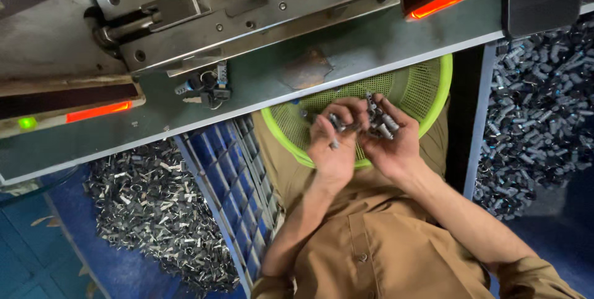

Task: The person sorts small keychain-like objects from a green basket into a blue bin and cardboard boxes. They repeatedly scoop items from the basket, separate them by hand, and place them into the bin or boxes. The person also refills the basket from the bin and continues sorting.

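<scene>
Over the green basket (pixel 427 85) in our lap, we have both hands together, just below the edge of the grey machine table (pixel 346 64). Our right hand (pixel 391 144) is cupped palm up, its fingers curled loosely around a small heap of grey metal pieces (pixel 382 122) that rest in the palm. Our left hand (pixel 333 144) lies just beside it, touching it at the fingertips, with thumb and forefinger pinched on one of those pieces (pixel 338 123); another small piece sits against the heel of that hand. Both hands hover above the mesh of the basket, whose bright rim shows to the right and below them.

On the table above, a steel mechanism (pixel 247 11) runs across at a slant, with two orange-red lights, one at the left (pixel 99 111) and one at the upper right (pixel 437 4), and a small green lamp (pixel 26 123) near the left one. A bunch of keys (pixel 207 87) lies on the table near its edge. Down to our left, a pile of pale metal scraps (pixel 154 212) lies beside a blue crate (pixel 232 194). Down to our right, a darker heap of small cylindrical parts (pixel 538 107) fills the floor. Our tan shirt (pixel 383 249) covers the lower middle of the view.
</scene>
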`<state>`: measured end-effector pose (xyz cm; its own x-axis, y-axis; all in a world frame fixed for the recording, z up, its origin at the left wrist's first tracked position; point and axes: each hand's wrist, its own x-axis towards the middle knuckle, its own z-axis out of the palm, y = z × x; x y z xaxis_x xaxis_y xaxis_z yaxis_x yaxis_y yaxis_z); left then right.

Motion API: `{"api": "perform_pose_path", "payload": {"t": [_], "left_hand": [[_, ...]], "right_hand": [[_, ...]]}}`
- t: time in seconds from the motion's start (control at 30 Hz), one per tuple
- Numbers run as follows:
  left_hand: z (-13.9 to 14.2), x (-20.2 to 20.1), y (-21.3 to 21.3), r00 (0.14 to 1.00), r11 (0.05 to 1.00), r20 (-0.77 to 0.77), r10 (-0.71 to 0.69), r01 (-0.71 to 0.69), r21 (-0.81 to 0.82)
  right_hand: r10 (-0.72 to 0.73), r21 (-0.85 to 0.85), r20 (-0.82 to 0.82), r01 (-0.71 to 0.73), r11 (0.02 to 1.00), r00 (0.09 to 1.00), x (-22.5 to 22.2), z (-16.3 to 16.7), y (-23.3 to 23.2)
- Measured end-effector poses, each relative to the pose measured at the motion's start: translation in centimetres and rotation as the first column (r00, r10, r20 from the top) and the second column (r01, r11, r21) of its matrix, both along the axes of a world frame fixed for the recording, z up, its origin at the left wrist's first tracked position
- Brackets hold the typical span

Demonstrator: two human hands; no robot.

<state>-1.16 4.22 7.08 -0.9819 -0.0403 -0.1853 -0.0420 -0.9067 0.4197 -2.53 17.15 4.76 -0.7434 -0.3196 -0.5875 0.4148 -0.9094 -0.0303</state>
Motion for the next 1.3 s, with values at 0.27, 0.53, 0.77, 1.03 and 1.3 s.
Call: {"api": "perform_pose_path", "payload": {"t": [0.27,0.53,0.77,1.03,1.3], "left_hand": [[4.0,-2.0,1.8,0.932,0.563,-0.357,-0.070,-0.258,-0.785],[12.0,1.9,-0.1,0.817,0.338,-0.439,-0.374,-0.321,-0.885],[4.9,4.6,-3.9,0.961,0.460,-0.249,-0.119,-0.169,-0.872],[-3.3,7.0,-6.7,0.951,0.466,-0.211,-0.224,-0.085,-0.881],[-3.0,7.7,-6.9,0.972,0.259,0.132,-0.196,0.182,-0.949]], "right_hand": [[0.026,-0.051,0.009,-0.026,0.998,1.000,2.2,-0.1,-0.5],[-0.014,-0.461,0.135,0.075,0.884,0.991,-0.6,5.5,1.3],[-0.396,-0.137,-0.402,0.374,0.917,0.825,-11.4,15.7,20.3],[-0.202,0.428,-0.762,0.712,0.557,0.616,-26.3,16.0,36.4],[0.038,0.769,-0.639,0.636,0.074,0.768,-29.2,13.9,39.1]]}}
